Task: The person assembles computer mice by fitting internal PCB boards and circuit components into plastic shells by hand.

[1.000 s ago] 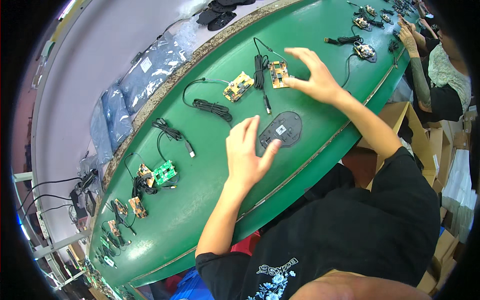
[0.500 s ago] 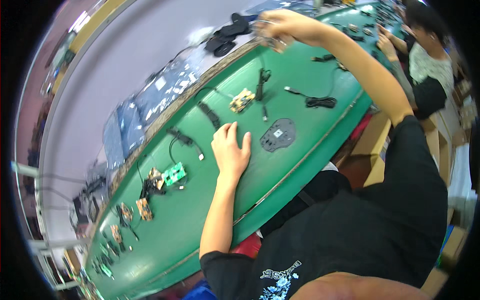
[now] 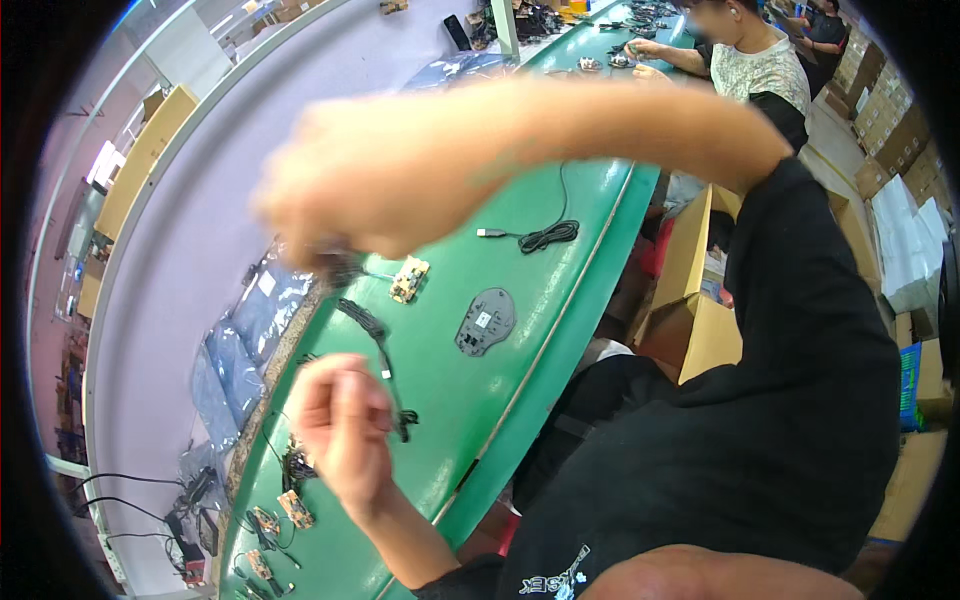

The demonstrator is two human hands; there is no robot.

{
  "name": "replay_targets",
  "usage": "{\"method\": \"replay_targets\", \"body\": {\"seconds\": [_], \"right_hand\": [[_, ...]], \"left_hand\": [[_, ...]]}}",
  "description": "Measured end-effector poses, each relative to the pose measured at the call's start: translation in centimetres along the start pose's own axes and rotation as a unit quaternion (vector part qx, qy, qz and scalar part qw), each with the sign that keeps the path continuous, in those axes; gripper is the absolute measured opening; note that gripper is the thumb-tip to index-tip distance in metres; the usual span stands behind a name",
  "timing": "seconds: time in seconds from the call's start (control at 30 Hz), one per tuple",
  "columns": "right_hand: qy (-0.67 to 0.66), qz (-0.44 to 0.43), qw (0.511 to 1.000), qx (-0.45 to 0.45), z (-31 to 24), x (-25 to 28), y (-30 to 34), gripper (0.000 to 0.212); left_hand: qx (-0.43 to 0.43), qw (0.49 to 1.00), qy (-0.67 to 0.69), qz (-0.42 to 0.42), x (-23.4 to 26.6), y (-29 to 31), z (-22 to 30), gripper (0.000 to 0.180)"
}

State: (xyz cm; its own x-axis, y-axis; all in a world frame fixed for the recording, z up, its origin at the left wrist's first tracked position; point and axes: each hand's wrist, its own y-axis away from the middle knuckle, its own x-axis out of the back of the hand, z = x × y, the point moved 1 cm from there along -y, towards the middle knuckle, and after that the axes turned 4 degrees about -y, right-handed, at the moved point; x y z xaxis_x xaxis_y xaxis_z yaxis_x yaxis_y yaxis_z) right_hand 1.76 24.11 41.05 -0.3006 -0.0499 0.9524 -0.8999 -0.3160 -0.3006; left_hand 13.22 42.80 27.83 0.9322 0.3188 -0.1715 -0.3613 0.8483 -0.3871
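My right hand [image 3: 350, 195] is raised and reaches across to the left, smeared by motion. Something dark and blurred shows under its fingers; I cannot make out whether they hold it. Lower down, my left hand [image 3: 345, 420] is above the green bench [image 3: 455, 425] with its fingers curled in; what they hold, if anything, is hidden. Just beyond it lies a black bundled cable [image 3: 362, 320]. A small tan circuit board [image 3: 409, 280] rests below my right wrist. Farther right is a dark grey mouse-shaped plastic shell [image 3: 486, 322] with a pale square on it.
A coiled black USB cable [image 3: 548, 237] lies farther up the bench. More circuit boards [image 3: 295, 508] with cables are at the lower left. Blue-tinted plastic bags [image 3: 235, 365] lie along the far edge. Open cardboard boxes [image 3: 690, 290] stand at right, near a seated co-worker [image 3: 765, 65].
My right hand has swung left and nearer from the far edge. My left hand has lifted off the bench, moved left and curled its fingers. The whole view has shifted.
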Motion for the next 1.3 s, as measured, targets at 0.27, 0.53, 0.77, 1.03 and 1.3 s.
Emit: {"method": "replay_targets", "body": {"seconds": [0.27, 0.53, 0.77, 1.03, 1.3], "right_hand": [[-0.108, 0.052, 0.96, -0.253, 1.3, -15.0, 9.2, 0.026], [-0.102, -0.025, 0.959, -0.262, 1.4, -17.4, 10.5, 0.039], [-0.313, -0.037, 0.928, -0.199, -2.2, -16.9, 14.8, 0.072], [-0.528, 0.082, 0.829, -0.163, 2.6, -18.2, 14.8, 0.035], [-0.594, 0.114, 0.76, -0.236, 4.7, -26.3, 14.4, 0.038]], "left_hand": [[0.175, 0.977, -0.124, 0.002, -4.5, 1.8, -10.8, 0.038], [0.27, 0.949, 0.151, -0.054, -3.9, 1.2, -11.0, 0.025], [0.328, 0.942, 0.074, -0.006, -0.4, 0.5, -11.6, 0.026], [0.251, 0.923, -0.291, -0.02, -1.0, -0.8, -13.7, 0.018], [0.299, 0.914, -0.269, 0.045, -1.8, 1.8, -16.4, 0.015]]}}
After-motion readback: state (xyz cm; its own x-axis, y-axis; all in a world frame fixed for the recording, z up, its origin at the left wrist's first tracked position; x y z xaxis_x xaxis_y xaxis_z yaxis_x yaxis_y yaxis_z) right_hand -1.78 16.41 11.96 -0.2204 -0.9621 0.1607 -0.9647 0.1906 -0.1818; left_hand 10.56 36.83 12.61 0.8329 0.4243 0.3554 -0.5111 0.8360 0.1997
